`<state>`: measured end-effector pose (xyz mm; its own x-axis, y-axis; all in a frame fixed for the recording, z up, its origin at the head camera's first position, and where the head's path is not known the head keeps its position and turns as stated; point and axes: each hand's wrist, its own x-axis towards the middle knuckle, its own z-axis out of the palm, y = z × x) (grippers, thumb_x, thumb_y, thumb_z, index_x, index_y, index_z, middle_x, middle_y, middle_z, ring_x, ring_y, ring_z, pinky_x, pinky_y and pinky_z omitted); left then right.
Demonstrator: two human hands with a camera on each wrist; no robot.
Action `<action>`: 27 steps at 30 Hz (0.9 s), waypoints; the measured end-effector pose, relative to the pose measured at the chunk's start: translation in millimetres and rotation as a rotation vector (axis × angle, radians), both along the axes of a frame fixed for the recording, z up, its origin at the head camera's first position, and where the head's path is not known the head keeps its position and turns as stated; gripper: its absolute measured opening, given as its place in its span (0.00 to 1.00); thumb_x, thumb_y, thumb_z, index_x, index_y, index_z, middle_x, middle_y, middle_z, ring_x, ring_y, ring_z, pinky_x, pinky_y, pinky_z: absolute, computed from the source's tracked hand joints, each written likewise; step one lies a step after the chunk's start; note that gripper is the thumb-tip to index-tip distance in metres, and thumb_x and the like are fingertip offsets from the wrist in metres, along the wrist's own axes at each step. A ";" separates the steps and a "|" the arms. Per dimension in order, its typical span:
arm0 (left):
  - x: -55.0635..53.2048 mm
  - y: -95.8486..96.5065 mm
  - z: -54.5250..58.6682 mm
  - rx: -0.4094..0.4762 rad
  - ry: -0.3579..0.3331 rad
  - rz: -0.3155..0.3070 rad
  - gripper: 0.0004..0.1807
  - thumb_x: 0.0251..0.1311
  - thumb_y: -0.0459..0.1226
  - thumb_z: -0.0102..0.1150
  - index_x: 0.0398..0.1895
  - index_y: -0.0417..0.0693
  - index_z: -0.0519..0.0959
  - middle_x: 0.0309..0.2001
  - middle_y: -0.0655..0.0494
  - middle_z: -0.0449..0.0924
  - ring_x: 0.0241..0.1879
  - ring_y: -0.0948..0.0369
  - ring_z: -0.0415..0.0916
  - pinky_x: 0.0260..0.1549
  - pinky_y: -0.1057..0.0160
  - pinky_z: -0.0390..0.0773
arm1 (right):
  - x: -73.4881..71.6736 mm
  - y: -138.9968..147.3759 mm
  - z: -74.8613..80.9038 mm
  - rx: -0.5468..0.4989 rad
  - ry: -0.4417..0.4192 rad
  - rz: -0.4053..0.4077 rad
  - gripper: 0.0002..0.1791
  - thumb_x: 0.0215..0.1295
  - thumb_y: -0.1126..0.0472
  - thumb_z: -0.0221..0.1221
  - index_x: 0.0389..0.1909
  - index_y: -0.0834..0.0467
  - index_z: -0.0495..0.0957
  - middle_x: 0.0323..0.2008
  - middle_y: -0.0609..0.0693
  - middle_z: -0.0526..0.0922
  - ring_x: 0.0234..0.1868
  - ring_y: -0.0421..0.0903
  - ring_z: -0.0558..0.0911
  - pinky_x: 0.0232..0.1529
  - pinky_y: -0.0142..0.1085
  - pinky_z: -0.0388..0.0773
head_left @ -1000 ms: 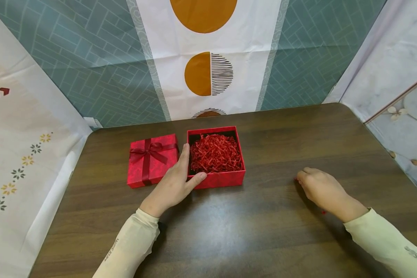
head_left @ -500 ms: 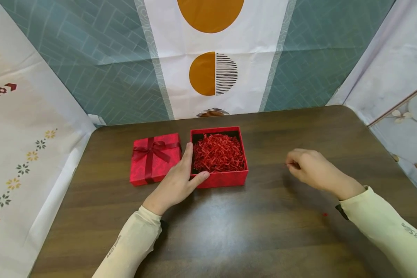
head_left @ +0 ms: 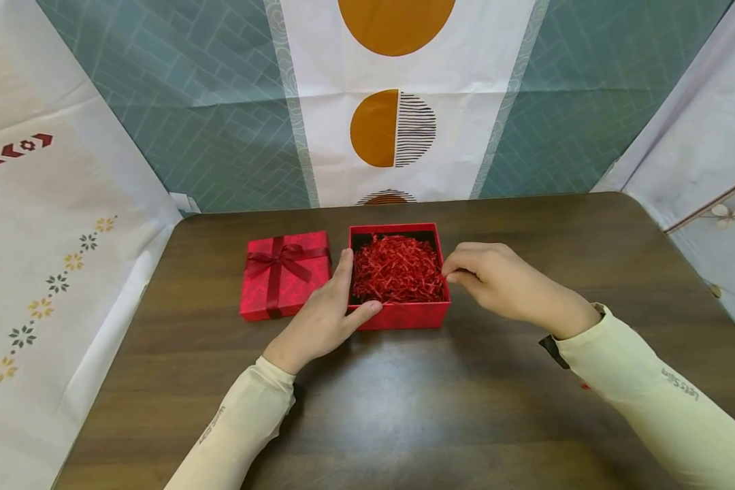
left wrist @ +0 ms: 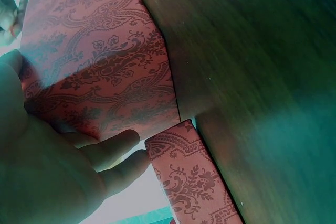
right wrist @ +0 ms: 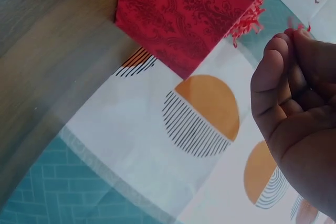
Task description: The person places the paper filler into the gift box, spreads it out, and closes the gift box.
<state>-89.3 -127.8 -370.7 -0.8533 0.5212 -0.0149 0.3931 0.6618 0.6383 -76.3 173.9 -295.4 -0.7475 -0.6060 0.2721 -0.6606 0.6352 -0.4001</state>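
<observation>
A red patterned gift box point(head_left: 404, 316) stands without its lid, filled with red shredded paper point(head_left: 398, 269). My left hand point(head_left: 318, 320) steadies its left side, fingers extended along the wall and thumb at the front corner. At the box's right rim, my right hand point(head_left: 496, 282) has thumb and fingertips pressed together. A tiny red paper shred point(right wrist: 300, 26) pokes out of that pinch in the right wrist view. Left of the box lies the matching lid point(head_left: 257, 292), tied with a dark red ribbon bow; its side point(left wrist: 189, 177) shows beyond my left fingers in the left wrist view.
Another small red shred point(head_left: 585, 386) lies on the dark wooden table point(head_left: 404, 422), beside my right forearm. Behind the table's far edge hangs a patterned cloth point(head_left: 245, 136), with further light cloths at left and right.
My right hand has lifted from the right part of the table and moved left to the box's right rim. The left hand stays on the box. The head view has shifted slightly.
</observation>
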 end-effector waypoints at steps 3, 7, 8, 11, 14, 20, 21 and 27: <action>-0.8 1.0 0.4 -0.004 0.008 -0.005 0.57 0.68 0.68 0.45 0.81 0.46 0.31 0.81 0.51 0.30 0.78 0.55 0.38 0.71 0.49 0.53 | -2.3 -4.0 -0.1 0.005 -0.007 0.009 0.10 0.61 0.76 0.66 0.41 0.62 0.85 0.36 0.47 0.83 0.34 0.41 0.79 0.37 0.39 0.80; -1.4 1.7 0.9 -0.008 0.015 -0.007 0.56 0.68 0.68 0.45 0.81 0.46 0.31 0.81 0.50 0.30 0.78 0.54 0.39 0.71 0.48 0.53 | -5.0 -6.7 -0.5 0.019 -0.004 -0.007 0.12 0.60 0.76 0.67 0.43 0.63 0.86 0.37 0.50 0.83 0.33 0.42 0.79 0.36 0.38 0.80; -1.4 1.8 1.1 -0.010 0.015 -0.006 0.56 0.68 0.67 0.45 0.81 0.46 0.31 0.81 0.51 0.30 0.78 0.54 0.39 0.71 0.48 0.53 | -5.5 -7.1 -0.4 0.019 -0.001 -0.014 0.12 0.60 0.76 0.67 0.43 0.63 0.86 0.37 0.49 0.83 0.33 0.41 0.79 0.36 0.38 0.80; -1.7 1.8 1.7 -0.009 0.014 -0.006 0.56 0.68 0.67 0.46 0.81 0.46 0.31 0.81 0.52 0.29 0.78 0.54 0.39 0.71 0.46 0.53 | -6.1 -7.4 0.8 0.010 0.002 -0.055 0.10 0.60 0.75 0.68 0.40 0.61 0.85 0.36 0.47 0.82 0.32 0.42 0.77 0.35 0.38 0.79; -1.6 1.4 2.2 -0.011 0.015 -0.003 0.56 0.69 0.66 0.47 0.81 0.46 0.31 0.81 0.52 0.29 0.78 0.54 0.39 0.71 0.47 0.53 | -3.4 -4.4 2.9 0.004 -0.025 -0.104 0.09 0.61 0.72 0.68 0.35 0.56 0.82 0.32 0.44 0.79 0.30 0.41 0.75 0.32 0.38 0.76; 0.6 1.3 1.2 -0.010 0.012 0.000 0.56 0.69 0.65 0.48 0.81 0.45 0.31 0.81 0.49 0.31 0.78 0.54 0.39 0.71 0.50 0.53 | 13.7 24.7 -1.0 0.016 -0.065 -0.161 0.15 0.65 0.63 0.68 0.27 0.47 0.71 0.22 0.39 0.66 0.23 0.37 0.66 0.25 0.34 0.66; 1.1 1.0 1.0 -0.009 0.008 0.003 0.56 0.69 0.65 0.48 0.81 0.45 0.31 0.81 0.49 0.31 0.78 0.54 0.39 0.71 0.50 0.53 | 18.1 32.4 -2.7 0.019 -0.059 -0.156 0.15 0.65 0.63 0.68 0.27 0.45 0.72 0.22 0.37 0.65 0.23 0.36 0.65 0.25 0.34 0.66; 2.1 0.3 0.7 -0.007 -0.005 0.010 0.57 0.68 0.67 0.46 0.81 0.46 0.31 0.81 0.50 0.31 0.78 0.53 0.39 0.71 0.48 0.52 | 53.3 88.1 -18.2 0.034 0.001 -0.164 0.18 0.58 0.73 0.70 0.36 0.45 0.81 0.31 0.32 0.76 0.27 0.30 0.71 0.26 0.29 0.71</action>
